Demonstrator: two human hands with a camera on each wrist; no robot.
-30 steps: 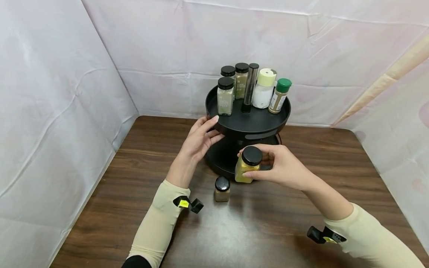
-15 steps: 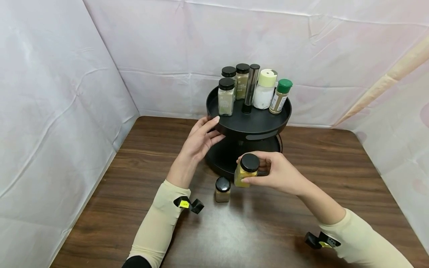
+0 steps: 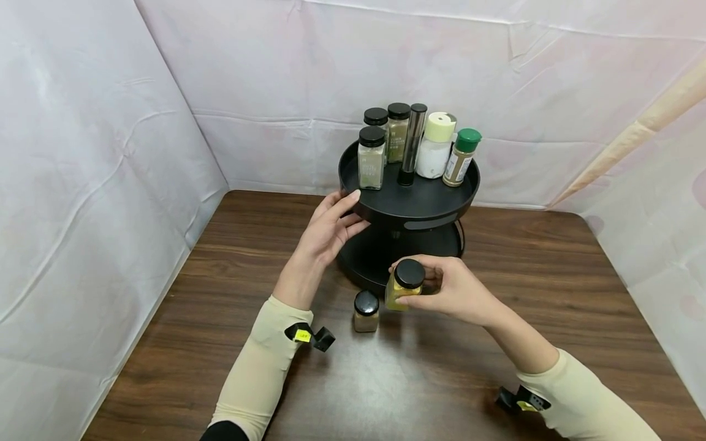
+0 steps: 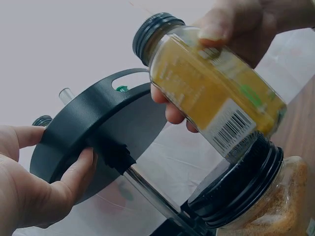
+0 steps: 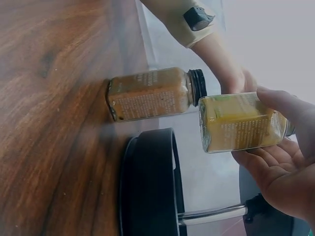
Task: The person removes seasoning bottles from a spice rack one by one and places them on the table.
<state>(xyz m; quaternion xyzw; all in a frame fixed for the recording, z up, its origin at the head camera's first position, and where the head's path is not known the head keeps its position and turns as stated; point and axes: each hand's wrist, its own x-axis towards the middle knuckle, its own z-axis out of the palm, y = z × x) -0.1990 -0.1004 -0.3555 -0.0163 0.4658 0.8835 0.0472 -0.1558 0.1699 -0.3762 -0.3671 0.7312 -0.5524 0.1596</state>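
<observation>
My right hand [image 3: 460,291] grips a square glass spice jar [image 3: 399,292] of yellow powder with a black lid, held above the table in front of the rack's lower tier. In the right wrist view the yellow jar [image 5: 241,123] is seen clear of the table. Fingers and thumb of my left hand [image 3: 325,229] pinch the rim of the upper tier on a black two-tier rack [image 3: 410,205]; the left wrist view shows the thumb below that rim [image 4: 93,123]. A second black-lidded jar [image 3: 366,312], filled with orange-brown powder, stands on the table just left of the yellow one.
On the upper tier stand several black-lidded jars [image 3: 371,160], a dark slim tube [image 3: 412,147], a white bottle with a pale yellow cap [image 3: 434,150] and a green-capped jar [image 3: 460,159]. The wooden table [image 3: 248,257] meets hanging white cloth [image 3: 265,122] behind the rack.
My right hand has drawn the yellow jar toward me and slightly left, away from the lower tier. The left hand stays at the rim.
</observation>
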